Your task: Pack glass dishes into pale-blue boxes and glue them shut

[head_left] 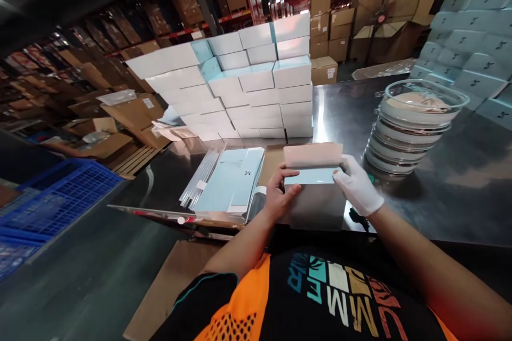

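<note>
Hands meet at mid-frame over the near edge of the reflective grey metal tabletop [440, 192]. Left hand [280, 194], bare, grips the left end of a small pale-blue cardboard box with a pinkish raised flap [312, 168], thumb on top, fingers curled beneath. Right hand [357, 185], in a white glove, clasps the box's right end. Box sits held just above the tabletop, close to the body.

Far left: blue plastic lattice crate [60, 197] beside the tabletop, below its level. Beyond it, brown cardboard cartons [132, 112] lie open and scattered.

Left of the hands: flat stack of pale-blue unfolded box blanks [232, 178] resting on the tabletop, with a bundle of clear plastic sleeves [200, 176] against its left edge.

Behind the held box: tall block of stacked pale-blue and white closed boxes [248, 82], several tiers high.

Right of the hands: stack of round clear plastic tubs with tan contents [412, 122], upright, near the gloved hand but apart from it.

Far right: second wall of pale-blue boxes [472, 37].
</note>
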